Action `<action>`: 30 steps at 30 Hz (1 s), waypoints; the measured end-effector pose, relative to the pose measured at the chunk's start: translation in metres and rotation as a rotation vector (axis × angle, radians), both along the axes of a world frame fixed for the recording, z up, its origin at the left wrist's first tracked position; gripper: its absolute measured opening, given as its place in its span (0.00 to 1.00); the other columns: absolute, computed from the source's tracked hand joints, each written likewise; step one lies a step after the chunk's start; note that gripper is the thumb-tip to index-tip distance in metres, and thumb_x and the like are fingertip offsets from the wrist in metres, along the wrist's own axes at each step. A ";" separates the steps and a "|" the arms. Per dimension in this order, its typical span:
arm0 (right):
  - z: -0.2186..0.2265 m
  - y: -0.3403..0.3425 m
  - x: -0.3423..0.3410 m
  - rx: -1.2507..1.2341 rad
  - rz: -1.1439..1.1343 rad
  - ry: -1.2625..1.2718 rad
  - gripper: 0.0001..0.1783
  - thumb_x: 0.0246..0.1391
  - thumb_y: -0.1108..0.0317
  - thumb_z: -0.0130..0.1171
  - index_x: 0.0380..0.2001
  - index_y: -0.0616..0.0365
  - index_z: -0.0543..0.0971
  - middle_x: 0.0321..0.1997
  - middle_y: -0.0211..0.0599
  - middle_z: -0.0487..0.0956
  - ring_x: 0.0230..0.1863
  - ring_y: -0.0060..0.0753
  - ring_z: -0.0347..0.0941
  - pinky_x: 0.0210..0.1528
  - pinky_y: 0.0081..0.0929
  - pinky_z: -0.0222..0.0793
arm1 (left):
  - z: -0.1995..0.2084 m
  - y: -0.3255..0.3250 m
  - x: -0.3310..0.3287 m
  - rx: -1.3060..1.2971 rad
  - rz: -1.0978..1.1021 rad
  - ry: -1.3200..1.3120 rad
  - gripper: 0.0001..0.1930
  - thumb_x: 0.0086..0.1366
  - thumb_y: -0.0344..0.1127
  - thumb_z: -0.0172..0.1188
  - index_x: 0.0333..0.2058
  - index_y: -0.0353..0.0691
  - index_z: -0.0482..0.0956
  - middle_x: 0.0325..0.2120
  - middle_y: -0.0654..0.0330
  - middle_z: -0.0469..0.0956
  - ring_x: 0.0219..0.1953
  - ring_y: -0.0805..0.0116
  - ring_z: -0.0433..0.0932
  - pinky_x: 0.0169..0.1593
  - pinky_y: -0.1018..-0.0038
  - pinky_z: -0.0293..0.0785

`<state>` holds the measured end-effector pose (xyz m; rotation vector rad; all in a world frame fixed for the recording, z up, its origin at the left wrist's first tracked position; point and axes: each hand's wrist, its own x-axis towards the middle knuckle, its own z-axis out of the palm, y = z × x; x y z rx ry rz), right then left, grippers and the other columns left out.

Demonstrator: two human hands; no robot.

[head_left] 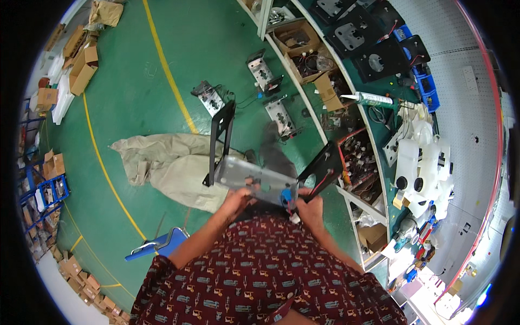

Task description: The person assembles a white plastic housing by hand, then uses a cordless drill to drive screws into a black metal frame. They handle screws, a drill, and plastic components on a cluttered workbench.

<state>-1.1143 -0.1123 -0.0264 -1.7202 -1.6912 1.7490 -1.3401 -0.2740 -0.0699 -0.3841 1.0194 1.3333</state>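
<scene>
Close to my body I hold a bracket assembly: a grey metal plate [241, 174] with a black open frame [221, 130] standing at its left end and a black panel [320, 169] rising at its right end. My left hand [237, 201] is closed on the plate's near edge. At the right end, the fingers of my right hand [311, 208] are closed around the corner by the black panel. A small blue part [286, 196] with red wires and a white connector [294, 218] sits beside my right hand.
Several similar bracket assemblies [262, 73] lie on the green floor ahead. A beige cloth cover [179, 162] is spread to the left, near a blue folding stool [157, 245]. A workbench on the right carries black panels [379, 59], white plastic tanks [420, 168] and a sealant tube [374, 99].
</scene>
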 end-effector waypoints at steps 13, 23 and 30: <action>0.005 0.028 -0.041 0.175 -0.039 0.043 0.12 0.46 0.78 0.62 0.38 0.66 0.81 0.41 0.40 0.83 0.44 0.33 0.80 0.52 0.32 0.75 | 0.002 0.042 -0.053 0.034 -0.152 0.099 0.28 0.66 0.36 0.61 0.64 0.45 0.68 0.57 0.56 0.78 0.58 0.62 0.78 0.55 0.60 0.78; 0.049 0.019 -0.003 -0.135 -0.301 0.094 0.14 0.49 0.79 0.59 0.41 0.69 0.77 0.39 0.42 0.80 0.38 0.32 0.78 0.44 0.31 0.77 | -0.008 0.074 -0.001 -0.057 -0.339 0.059 0.23 0.69 0.37 0.59 0.61 0.49 0.67 0.58 0.59 0.78 0.60 0.63 0.76 0.60 0.56 0.75; 0.004 0.000 0.064 -0.056 -0.447 0.196 0.13 0.51 0.79 0.60 0.41 0.70 0.77 0.37 0.43 0.81 0.37 0.31 0.79 0.42 0.33 0.78 | -0.003 0.102 0.030 -0.077 -0.428 0.043 0.24 0.67 0.34 0.62 0.61 0.45 0.68 0.55 0.55 0.80 0.59 0.58 0.77 0.60 0.53 0.77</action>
